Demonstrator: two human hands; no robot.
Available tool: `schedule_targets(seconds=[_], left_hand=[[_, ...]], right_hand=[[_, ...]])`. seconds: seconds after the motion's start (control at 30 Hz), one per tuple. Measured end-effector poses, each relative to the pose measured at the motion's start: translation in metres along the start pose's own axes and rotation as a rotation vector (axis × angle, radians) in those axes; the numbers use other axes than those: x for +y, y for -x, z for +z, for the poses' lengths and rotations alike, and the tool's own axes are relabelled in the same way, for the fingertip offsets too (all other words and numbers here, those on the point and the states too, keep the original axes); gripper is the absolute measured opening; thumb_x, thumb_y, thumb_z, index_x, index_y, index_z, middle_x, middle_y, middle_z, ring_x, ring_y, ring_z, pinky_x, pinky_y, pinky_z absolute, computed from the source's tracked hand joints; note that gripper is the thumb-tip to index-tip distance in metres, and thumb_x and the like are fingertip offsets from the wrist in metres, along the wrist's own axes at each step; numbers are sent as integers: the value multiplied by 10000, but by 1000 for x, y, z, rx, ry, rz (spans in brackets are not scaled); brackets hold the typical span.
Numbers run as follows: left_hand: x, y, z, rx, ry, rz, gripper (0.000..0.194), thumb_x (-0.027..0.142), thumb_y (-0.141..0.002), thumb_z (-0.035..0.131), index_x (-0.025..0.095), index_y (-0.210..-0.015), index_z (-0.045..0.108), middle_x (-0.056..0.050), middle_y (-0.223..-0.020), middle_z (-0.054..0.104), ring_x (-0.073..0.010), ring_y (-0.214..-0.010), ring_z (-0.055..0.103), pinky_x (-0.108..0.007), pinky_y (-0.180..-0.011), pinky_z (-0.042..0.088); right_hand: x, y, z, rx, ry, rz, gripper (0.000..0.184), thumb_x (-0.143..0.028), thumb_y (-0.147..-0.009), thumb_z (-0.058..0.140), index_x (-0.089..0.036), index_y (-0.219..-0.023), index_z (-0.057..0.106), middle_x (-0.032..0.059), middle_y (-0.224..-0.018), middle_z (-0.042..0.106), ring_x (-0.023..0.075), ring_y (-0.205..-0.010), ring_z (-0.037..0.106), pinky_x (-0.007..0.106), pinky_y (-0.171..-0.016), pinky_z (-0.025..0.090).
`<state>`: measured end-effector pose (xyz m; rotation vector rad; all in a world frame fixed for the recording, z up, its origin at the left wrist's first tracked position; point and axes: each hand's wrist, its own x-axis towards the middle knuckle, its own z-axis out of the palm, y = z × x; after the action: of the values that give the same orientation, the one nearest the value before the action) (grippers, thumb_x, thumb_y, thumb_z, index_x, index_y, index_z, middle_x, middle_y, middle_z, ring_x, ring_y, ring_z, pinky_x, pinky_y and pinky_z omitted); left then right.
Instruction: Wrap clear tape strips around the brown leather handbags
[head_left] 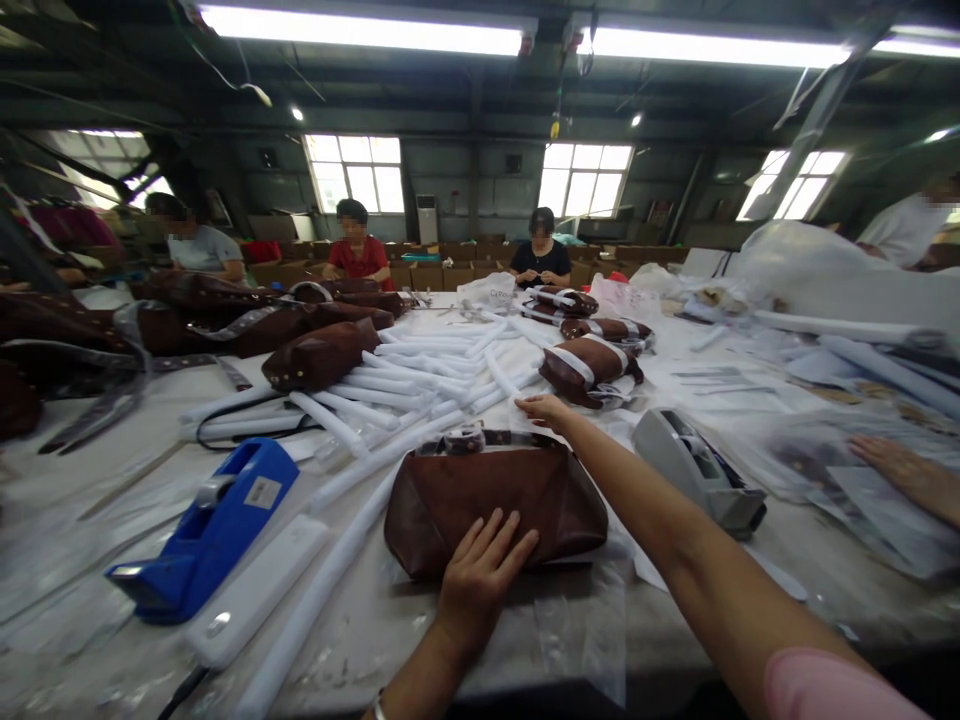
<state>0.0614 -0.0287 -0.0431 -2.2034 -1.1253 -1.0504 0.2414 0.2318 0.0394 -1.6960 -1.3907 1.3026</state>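
Note:
A brown leather handbag (pixel 487 490) lies in front of me on the table, its wrapped handle and buckle along the far edge. My left hand (pixel 484 560) rests flat on the near side of the bag, fingers stretched out. Beyond the bag, my right hand (pixel 546 410) reaches out with fingertips pressed together at the near end of a slim white roll (pixel 499 372). Several similar white rolls are heaped to the left of that hand. Clear plastic film (pixel 577 630) sticks out from under the bag.
Left stand a blue tape dispenser (pixel 217 525) and a white power strip (pixel 259 590); right, a grey tape dispenser (pixel 697 475). More brown bags (pixel 322 355) lie left, and wrapped ones (pixel 589 368) beyond. Another person's hand (pixel 900 470) touches plastic at right. Several people sit across the table.

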Motion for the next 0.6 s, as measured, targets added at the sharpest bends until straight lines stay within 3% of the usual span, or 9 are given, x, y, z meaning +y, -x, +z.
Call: schedule_targets(seconds=[0.2,0.4,0.47,0.6], left_hand=[[0,3,3,-21,0,8,421,177,-1017,405,331,-1374,566,28,-1397,604,-199,-1260,599,-364,-1026,530],[-5,3,4,-69,13,21,464,132,-996,430,318,-1410,530,14,-1424,579,-216,-1288,576,-380,-1051,513],[-7,2,3,-79,26,24,460,131,-1001,414,311,-1406,534,8,-1418,586,-215,-1279,584,-389,-1049,514],[-9,-1,2,-101,38,22,456,125,-994,432,301,-1400,543,-8,-1418,587,-221,-1290,575,-399,-1057,508]], right_hand=[[-9,15,-15,-188,-175,-155,233,-337,-856,746,-196,-1035,696,56,-1061,706,197,-991,647,383,-897,539],[-3,78,-38,-292,-248,-380,377,-436,-647,884,-201,-925,784,81,-1157,721,263,-1139,625,381,-1027,470],[10,107,-41,-289,-204,-465,389,-446,-675,863,-200,-967,789,78,-1161,728,279,-1150,632,390,-1040,467],[49,160,-35,-158,43,-707,287,-412,-820,744,-227,-1035,783,56,-1027,775,283,-1006,714,421,-958,547]])
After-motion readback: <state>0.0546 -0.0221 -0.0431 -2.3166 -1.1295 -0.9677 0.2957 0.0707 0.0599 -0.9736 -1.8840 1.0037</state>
